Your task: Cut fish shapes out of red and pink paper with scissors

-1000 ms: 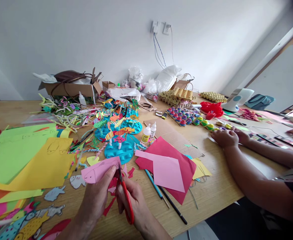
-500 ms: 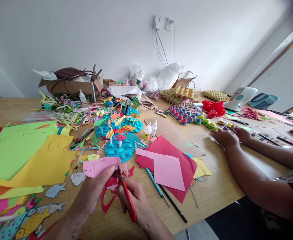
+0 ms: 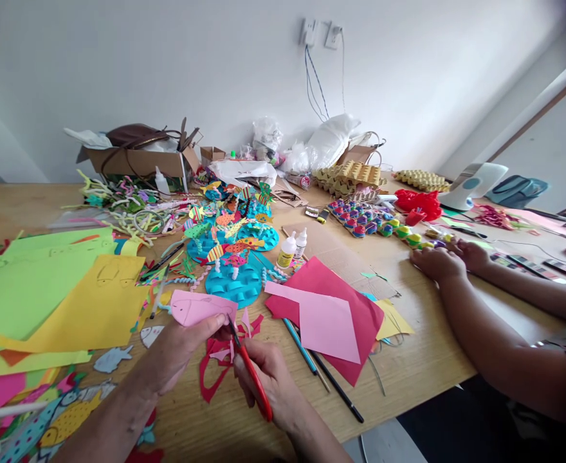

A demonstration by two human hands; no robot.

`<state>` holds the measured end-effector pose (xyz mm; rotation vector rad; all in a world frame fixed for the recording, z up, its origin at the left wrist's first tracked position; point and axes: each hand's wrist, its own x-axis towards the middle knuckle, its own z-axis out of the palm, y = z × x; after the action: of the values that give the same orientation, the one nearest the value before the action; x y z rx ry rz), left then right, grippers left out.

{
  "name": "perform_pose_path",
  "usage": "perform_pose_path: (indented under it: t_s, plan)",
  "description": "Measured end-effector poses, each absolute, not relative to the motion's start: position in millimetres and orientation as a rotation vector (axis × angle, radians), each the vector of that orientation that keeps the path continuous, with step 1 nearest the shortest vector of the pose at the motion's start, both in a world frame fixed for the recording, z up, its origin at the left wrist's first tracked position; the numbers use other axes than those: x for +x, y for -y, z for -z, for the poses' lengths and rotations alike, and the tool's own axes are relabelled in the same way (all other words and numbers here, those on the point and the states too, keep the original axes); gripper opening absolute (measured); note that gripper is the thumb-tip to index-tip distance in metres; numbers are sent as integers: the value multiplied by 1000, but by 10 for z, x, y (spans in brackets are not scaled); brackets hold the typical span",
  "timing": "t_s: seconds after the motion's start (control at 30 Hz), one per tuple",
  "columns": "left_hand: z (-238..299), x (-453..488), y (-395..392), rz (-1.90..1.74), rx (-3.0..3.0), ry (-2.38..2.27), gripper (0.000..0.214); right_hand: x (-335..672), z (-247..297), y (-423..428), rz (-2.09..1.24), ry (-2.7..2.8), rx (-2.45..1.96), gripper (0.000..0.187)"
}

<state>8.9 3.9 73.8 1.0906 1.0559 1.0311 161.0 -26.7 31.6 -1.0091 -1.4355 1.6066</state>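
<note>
My left hand (image 3: 179, 352) pinches a pink paper fish shape (image 3: 197, 307) and holds it up over the wooden table (image 3: 422, 366). My right hand (image 3: 268, 379) grips red-handled scissors (image 3: 253, 376), whose blades meet the right edge of the pink paper. Red paper scraps (image 3: 215, 366) lie on the table under both hands. A pink sheet on a red sheet (image 3: 328, 318) lies just to the right, with a blue pencil and a black pencil (image 3: 334, 393) beside it.
Green and yellow sheets (image 3: 46, 296) cover the left. Blue foam discs with paper fish (image 3: 232, 257), glue bottles (image 3: 287, 251), pipe cleaners, a cardboard box (image 3: 138, 161) and egg trays (image 3: 348, 177) fill the back. Another person's arms (image 3: 485, 308) rest at the right.
The view has shifted a little up and left. The scissors have cut further along the pink paper, and more red scrap now lies loose beneath my hands.
</note>
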Motion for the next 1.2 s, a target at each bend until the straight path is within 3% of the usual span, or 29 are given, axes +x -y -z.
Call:
perform_pose_path:
  t_s: [0.43, 1.2]
  plan:
    - [-777, -10, -149, -856, 1304, -1080, 13, 1640, -284, 261, -1519, 1509, -1058, 34]
    - [-765, -13, -166, -862, 1256, -1155, 10, 1657, -292, 258, -1531, 1501, -1076, 38]
